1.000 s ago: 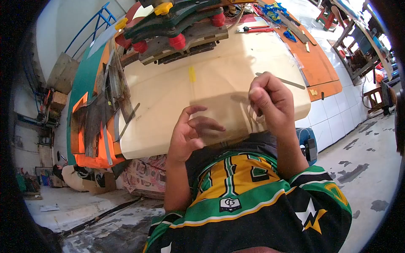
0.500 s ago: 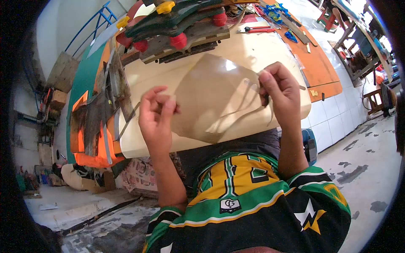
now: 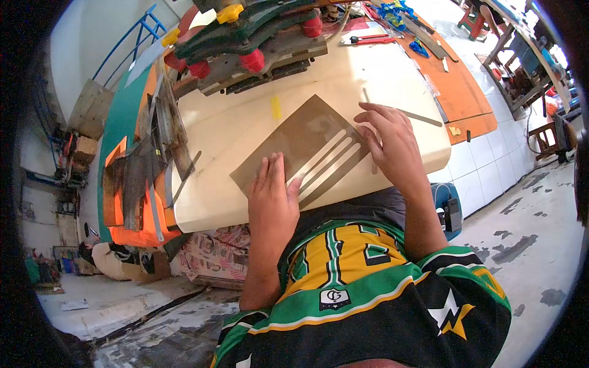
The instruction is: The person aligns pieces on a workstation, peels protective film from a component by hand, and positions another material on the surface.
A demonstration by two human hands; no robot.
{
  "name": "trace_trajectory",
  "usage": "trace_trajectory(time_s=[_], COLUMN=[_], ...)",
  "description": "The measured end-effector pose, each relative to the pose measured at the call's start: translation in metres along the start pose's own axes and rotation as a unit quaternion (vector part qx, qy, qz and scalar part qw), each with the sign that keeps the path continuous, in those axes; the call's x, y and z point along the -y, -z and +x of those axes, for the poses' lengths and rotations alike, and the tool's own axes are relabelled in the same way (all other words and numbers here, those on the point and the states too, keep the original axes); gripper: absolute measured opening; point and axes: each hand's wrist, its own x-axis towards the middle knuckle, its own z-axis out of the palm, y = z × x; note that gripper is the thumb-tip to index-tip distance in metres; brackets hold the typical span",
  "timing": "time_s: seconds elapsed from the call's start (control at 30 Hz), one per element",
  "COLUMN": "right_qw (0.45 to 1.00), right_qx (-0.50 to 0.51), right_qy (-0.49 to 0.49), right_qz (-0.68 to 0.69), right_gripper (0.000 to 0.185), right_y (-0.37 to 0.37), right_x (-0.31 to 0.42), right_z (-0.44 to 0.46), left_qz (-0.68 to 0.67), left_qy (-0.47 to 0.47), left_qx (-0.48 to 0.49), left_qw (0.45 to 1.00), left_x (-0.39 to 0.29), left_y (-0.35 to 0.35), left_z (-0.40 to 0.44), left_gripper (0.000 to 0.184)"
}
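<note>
A thin brown sheet with long rounded slots cut through its right side lies on the cream work surface. My left hand rests on the sheet's lower left part, its fingers stretched out flat and the thumb beside the slots. Near the sheet's right corner is my right hand, fingers apart and the thumb close to the edge; whether it touches cannot be made out. A narrow strip lies to the right of that hand.
A dark clamp-like machine with red and yellow knobs stands at the back. A red-handled cutter lies behind the sheet. Yellow tape sticks to the surface. At the left are dark metal pieces; an orange board is at the right.
The sheet has come down from between my raised hands onto the surface. My left hand has moved right onto it, and my right hand has let go of its corner.
</note>
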Motion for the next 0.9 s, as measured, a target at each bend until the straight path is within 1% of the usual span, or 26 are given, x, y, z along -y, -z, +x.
trace_trajectory(time_s=[0.03,0.07,0.1,0.13,0.17,0.2,0.27,0.3,0.37,0.4,0.43,0.47,0.5,0.53,0.6,0.67,0.73,0.77,0.83,0.9], right_qw=[0.998,0.992,0.992,0.995,0.998,0.998,0.994,0.994,0.980,0.980,0.979,0.977,0.977,0.978,0.979,0.981,0.980,0.978,0.975,0.972], right_qx=[0.048,0.096,0.095,0.077,0.059,0.059,0.106,0.107,0.175,0.175,0.183,0.191,0.190,0.188,0.185,0.183,0.178,0.173,0.182,0.191], right_qy=[-0.042,-0.082,-0.083,-0.060,-0.037,-0.036,0.005,0.007,0.050,0.050,0.068,0.086,0.085,0.081,0.073,0.068,0.090,0.109,0.117,0.125], right_qz=[0.015,0.029,0.030,0.009,-0.012,-0.012,0.011,0.010,0.081,0.081,0.065,0.049,0.050,0.041,0.032,-0.012,-0.020,-0.029,-0.043,-0.056], right_gripper=[0.020,0.021,0.021,0.023,0.025,0.025,0.032,0.032,0.042,0.042,0.044,0.046,0.046,0.049,0.051,0.059,0.062,0.065,0.068,0.072], right_y=[0.006,0.008,0.007,0.005,0.004,0.002,-0.002,-0.004,-0.008,-0.009,-0.011,-0.013,-0.015,-0.018,-0.020,-0.023,-0.029,-0.031,-0.036,-0.039], right_x=[0.005,0.007,0.006,0.005,0.003,0.001,-0.003,-0.004,-0.005,-0.005,-0.005,-0.005,-0.007,-0.009,-0.009,-0.003,0.006,0.009,0.012,0.011], right_z=[-0.001,0.000,-0.001,-0.001,-0.001,0.000,0.001,0.001,0.000,-0.001,-0.002,-0.003,-0.004,-0.006,-0.010,-0.010,-0.010,-0.010,-0.012,-0.015], left_qz=[0.009,0.009,0.040,0.070,0.070,0.083,0.098,0.097,0.095,0.082,0.082,0.048,0.015,0.018,0.019,0.021,-0.007,-0.007,0.068,0.069], left_qy=[-0.017,-0.017,-0.032,-0.046,-0.046,-0.056,-0.077,-0.075,-0.123,-0.139,-0.140,-0.138,-0.136,-0.138,-0.133,-0.124,-0.121,-0.121,-0.128,-0.127], left_qx=[-0.001,-0.001,0.018,0.037,0.037,0.054,0.080,0.080,0.102,0.084,0.085,0.069,0.054,0.031,0.041,0.049,0.060,0.059,0.053,0.066], left_qw=[1.000,1.000,0.999,0.996,0.996,0.993,0.989,0.989,0.983,0.983,0.983,0.987,0.989,0.990,0.990,0.991,0.991,0.991,0.988,0.987], left_x=[0.004,0.010,0.016,0.021,0.025,0.029,0.035,0.041,0.055,0.059,0.062,0.064,0.063,0.060,0.048,0.035,0.020,0.018,0.016,0.019], left_y=[-0.006,-0.011,-0.015,-0.016,-0.016,-0.015,-0.010,-0.009,-0.009,-0.007,-0.005,-0.003,-0.001,0.000,0.005,0.003,-0.004,-0.008,-0.015,-0.013], left_z=[-0.001,0.002,0.010,0.017,0.024,0.032,0.047,0.055,0.072,0.079,0.081,0.083,0.084,0.080,0.066,0.048,0.035,0.032,0.028,0.029], left_gripper=[0.061,0.061,0.066,0.072,0.072,0.074,0.076,0.076,0.076,0.072,0.072,0.071,0.069,0.066,0.067,0.068,0.069,0.069,0.071,0.071])
